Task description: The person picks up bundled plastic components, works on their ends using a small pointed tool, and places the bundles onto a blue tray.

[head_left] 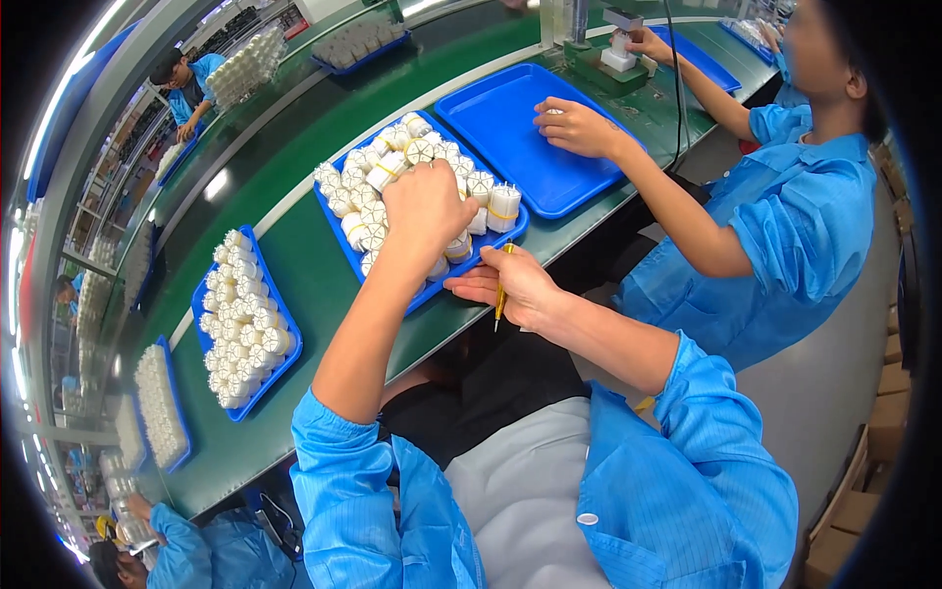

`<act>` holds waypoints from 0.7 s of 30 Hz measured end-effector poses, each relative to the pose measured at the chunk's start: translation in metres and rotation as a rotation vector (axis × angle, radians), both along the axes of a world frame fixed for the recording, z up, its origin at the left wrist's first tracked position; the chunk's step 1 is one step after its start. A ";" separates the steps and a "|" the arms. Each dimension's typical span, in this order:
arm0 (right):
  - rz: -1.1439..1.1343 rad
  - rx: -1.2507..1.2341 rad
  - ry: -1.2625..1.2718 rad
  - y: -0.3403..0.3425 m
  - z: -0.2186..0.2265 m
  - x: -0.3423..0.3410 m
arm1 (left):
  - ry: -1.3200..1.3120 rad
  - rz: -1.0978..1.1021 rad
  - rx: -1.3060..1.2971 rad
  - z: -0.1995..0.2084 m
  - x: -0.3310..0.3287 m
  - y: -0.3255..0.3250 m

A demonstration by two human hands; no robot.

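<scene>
My left hand (pixel 428 204) is curled down over a blue tray (pixel 516 233) piled with white ribbed cylindrical plastic parts (pixel 365 192). Its fingertips are hidden behind the back of the hand, so what they grip does not show. Several parts have thin yellow bands, like the banded part (pixel 419 150) just beyond my knuckles. My right hand (pixel 525 290) is at the tray's near right corner, with some fingers touching or very close to its rim. A slim yellow screwdriver-like tool (pixel 501 294) is held in it, dark tip pointing down.
An adjoining blue tray (pixel 502 137) lies to the right, with a co-worker's hand (pixel 579 128) over it. That person's other hand is at a small green fixture (pixel 610 69). Another filled blue tray (pixel 285 339) sits left on the green bench (pixel 324 285). Cardboard boxes (pixel 888 427) line the right.
</scene>
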State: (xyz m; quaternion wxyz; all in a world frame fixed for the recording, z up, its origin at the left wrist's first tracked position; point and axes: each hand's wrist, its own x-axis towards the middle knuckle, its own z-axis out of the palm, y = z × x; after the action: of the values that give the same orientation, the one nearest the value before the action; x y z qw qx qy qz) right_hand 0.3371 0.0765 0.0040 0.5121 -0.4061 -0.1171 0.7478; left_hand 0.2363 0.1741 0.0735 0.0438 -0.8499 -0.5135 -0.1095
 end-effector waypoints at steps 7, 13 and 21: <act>0.049 0.013 -0.032 0.010 -0.005 0.001 | -1.204 -0.089 -0.741 0.020 -0.055 -0.016; 0.201 0.147 -0.044 0.020 -0.015 -0.007 | -1.902 -0.236 -1.012 -0.011 -0.116 -0.081; 0.260 0.550 -0.514 -0.016 0.004 -0.013 | -2.232 -0.214 -1.093 -0.066 -0.134 -0.129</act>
State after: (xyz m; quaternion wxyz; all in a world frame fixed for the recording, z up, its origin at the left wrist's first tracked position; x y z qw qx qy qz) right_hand 0.3244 0.0607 0.0083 0.4567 -0.4093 -0.4878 0.6212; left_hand 0.1021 0.0449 0.0072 -0.7838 -0.2372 -0.1766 -0.5461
